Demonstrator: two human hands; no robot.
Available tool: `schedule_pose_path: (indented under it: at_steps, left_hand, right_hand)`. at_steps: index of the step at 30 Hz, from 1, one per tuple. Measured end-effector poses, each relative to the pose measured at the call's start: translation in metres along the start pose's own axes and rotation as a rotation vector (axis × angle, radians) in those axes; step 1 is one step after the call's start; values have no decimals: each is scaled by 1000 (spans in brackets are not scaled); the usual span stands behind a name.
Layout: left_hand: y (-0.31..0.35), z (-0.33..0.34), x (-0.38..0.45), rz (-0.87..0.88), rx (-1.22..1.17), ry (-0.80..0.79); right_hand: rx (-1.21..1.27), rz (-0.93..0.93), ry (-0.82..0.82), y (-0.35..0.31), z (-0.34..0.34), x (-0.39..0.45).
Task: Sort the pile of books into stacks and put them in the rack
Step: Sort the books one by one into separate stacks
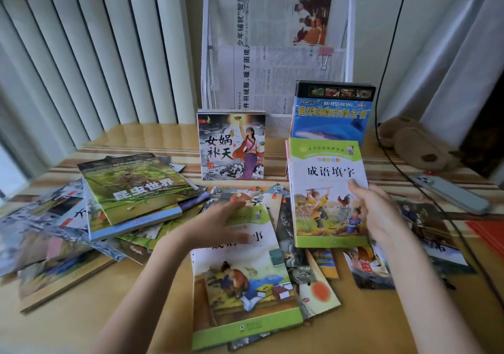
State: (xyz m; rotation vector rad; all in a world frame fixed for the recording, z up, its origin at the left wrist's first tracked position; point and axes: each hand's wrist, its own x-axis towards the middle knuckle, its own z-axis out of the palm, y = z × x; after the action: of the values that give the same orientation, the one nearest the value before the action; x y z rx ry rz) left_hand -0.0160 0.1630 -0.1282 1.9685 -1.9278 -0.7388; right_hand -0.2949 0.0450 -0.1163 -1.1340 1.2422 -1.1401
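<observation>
A loose pile of picture books (131, 211) covers the table. My right hand (379, 211) grips the right edge of a green-and-white idiom book (324, 190) and holds it upright. My left hand (226, 225) rests with spread fingers on a similar green-bordered book (242, 288) lying flat in front of me. A stack with a dark painted cover (231, 146) stands upright behind, and a blue animal encyclopedia stack (331, 113) stands to its right. Behind them rises the white wire rack (275, 121) holding clipped newspapers.
An insect book (136, 184) tops the heap at left. A brown plush toy (417, 146), a phone (450, 192) and a black cable (387, 53) lie at right, with red paper (488, 233) near the edge. Vertical blinds (81, 53) hang behind.
</observation>
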Motion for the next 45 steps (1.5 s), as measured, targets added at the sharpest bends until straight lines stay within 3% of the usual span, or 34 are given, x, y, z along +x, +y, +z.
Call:
schedule_pose_path:
  at_steps: [5, 10, 12, 15, 20, 23, 26, 29, 36, 38, 42, 45]
  left_hand:
    - [-25, -11, -16, -134, -6, 117]
    - [-28, 19, -23, -124, -144, 427]
    - [-26, 26, -25, -173, -413, 543]
    - [-21, 33, -31, -132, -963, 660]
    - [-15, 42, -41, -153, -1283, 815]
    - [-10, 37, -48, -145, -1484, 894]
    - [-13, 29, -48, -141, -1689, 824]
    - [-6, 14, -49, -98, -1560, 664]
    - [33, -45, -55, 316, -1239, 767]
    - [25, -42, -53, 297, -1150, 752]
    - [-6, 7, -47, 84, -1118, 659]
    - [-12, 24, -41, 19, -1041, 639]
  right_hand:
    - [-73, 109, -153, -10, 27, -30]
    - [-351, 53, -271, 19, 75, -89]
    - [-629, -80, -200, 33, 89, -104]
    - [-695, -152, -160, 38, 94, -112]
    - [-709, -186, -147, 36, 98, -123]
    - [-598, -188, -144, 34, 101, -130]
    - [-412, -218, -145, 35, 103, -128]
    - [-288, -315, -153, 29, 102, -124]
    - [-67, -681, -158, -10, 116, -108]
    - [-30, -648, -224, -12, 123, -100]
    - [-47, -416, -370, 16, 131, -96]
    - [-51, -393, -341, 35, 133, -96]
